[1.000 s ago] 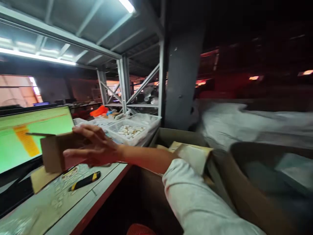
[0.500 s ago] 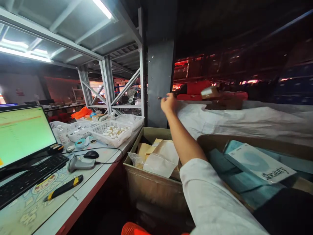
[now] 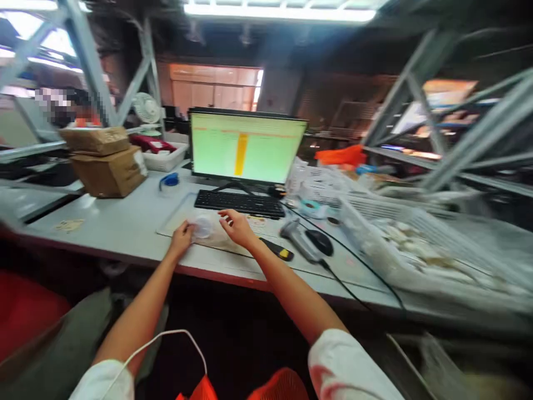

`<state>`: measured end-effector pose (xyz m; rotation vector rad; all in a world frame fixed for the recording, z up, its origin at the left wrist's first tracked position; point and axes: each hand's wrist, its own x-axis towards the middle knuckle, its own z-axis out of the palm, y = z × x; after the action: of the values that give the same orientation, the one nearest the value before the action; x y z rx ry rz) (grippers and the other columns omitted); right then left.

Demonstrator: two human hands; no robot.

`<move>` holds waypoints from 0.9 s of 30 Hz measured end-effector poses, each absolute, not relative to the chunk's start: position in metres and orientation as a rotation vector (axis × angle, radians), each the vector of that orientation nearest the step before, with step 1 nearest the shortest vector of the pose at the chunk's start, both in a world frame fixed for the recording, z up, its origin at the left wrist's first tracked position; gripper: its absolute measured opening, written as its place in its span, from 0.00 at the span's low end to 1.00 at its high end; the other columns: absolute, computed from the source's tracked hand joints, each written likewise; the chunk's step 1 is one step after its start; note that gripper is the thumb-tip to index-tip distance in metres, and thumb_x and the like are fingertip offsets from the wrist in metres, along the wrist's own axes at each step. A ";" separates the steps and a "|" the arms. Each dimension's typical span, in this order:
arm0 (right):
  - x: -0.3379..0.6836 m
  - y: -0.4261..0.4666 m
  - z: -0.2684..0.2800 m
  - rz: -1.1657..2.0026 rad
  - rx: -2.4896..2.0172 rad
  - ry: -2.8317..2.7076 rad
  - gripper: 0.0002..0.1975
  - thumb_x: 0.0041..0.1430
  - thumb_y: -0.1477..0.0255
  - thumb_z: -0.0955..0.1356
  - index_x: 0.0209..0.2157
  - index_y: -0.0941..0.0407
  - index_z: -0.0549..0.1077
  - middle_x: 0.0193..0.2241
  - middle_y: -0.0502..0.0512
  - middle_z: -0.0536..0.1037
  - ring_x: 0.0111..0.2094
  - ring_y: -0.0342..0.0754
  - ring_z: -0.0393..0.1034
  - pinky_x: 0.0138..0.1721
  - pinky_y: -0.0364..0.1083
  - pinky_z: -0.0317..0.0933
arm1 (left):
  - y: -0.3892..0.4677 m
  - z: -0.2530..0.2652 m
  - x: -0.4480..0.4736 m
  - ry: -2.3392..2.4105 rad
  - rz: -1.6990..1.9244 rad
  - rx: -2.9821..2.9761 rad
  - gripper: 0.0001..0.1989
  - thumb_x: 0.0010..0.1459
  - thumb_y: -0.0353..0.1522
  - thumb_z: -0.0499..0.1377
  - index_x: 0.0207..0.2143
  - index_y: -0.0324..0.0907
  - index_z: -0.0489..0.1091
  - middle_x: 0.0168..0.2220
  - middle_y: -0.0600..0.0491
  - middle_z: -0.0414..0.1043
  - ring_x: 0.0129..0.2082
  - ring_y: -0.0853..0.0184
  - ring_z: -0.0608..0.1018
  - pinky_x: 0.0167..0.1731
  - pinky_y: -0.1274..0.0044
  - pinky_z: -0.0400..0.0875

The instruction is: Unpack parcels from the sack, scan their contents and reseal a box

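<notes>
Blurred by motion, a pale, roundish, see-through item [image 3: 204,226] is at the front of the desk mat; its kind is unclear. My left hand [image 3: 182,239] is closed at its left edge, thumb and fingers pinching it. On the other side, my right hand [image 3: 237,226] is held with its fingers parted and nothing between them. Just beyond the hands lies a black keyboard [image 3: 237,203]. A black and yellow utility knife [image 3: 278,250] rests beside my right forearm.
A monitor [image 3: 247,147] stands behind the keyboard. To the right are a corded barcode scanner [image 3: 300,242], a mouse [image 3: 320,242] and a white basket [image 3: 375,261] of small items. Stacked cardboard boxes [image 3: 108,172] sit at the left. A person is in the left background.
The view has swung left from the bins to the desk. My right hand has come from above the bins to the desk mat. My left hand is now in view, pinching the pale item.
</notes>
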<state>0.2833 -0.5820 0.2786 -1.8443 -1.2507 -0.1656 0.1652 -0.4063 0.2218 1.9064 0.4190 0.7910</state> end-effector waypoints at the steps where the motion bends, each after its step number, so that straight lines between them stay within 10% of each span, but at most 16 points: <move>1: 0.287 -0.564 0.273 -0.134 -1.848 -1.273 0.12 0.63 0.74 0.67 0.48 0.58 0.75 0.46 0.60 0.78 0.34 0.44 0.72 0.41 0.47 0.66 | -0.395 0.217 0.159 0.440 0.799 1.899 0.13 0.66 0.38 0.58 0.42 0.37 0.74 0.40 0.49 0.77 0.41 0.64 0.78 0.46 0.69 0.73; 16: 0.345 -0.562 0.217 0.338 -1.798 -0.808 0.13 0.61 0.73 0.62 0.44 0.58 0.75 0.33 0.55 0.78 0.29 0.45 0.71 0.29 0.44 0.66 | -0.383 0.192 0.169 0.542 0.940 1.717 0.17 0.57 0.32 0.51 0.45 0.39 0.72 0.42 0.49 0.78 0.46 0.64 0.78 0.50 0.73 0.71; 27: 0.324 -0.563 0.226 0.352 -1.671 -1.173 0.15 0.50 0.70 0.70 0.42 0.55 0.72 0.39 0.53 0.78 0.36 0.47 0.71 0.43 0.49 0.67 | -0.391 0.196 0.171 0.626 0.858 1.792 0.14 0.53 0.31 0.58 0.43 0.40 0.75 0.45 0.47 0.79 0.52 0.56 0.77 0.57 0.66 0.69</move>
<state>0.3238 -0.5627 0.2263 -1.6711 -1.1728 0.3521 0.1707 -0.3909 0.1963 1.7923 0.6258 0.8584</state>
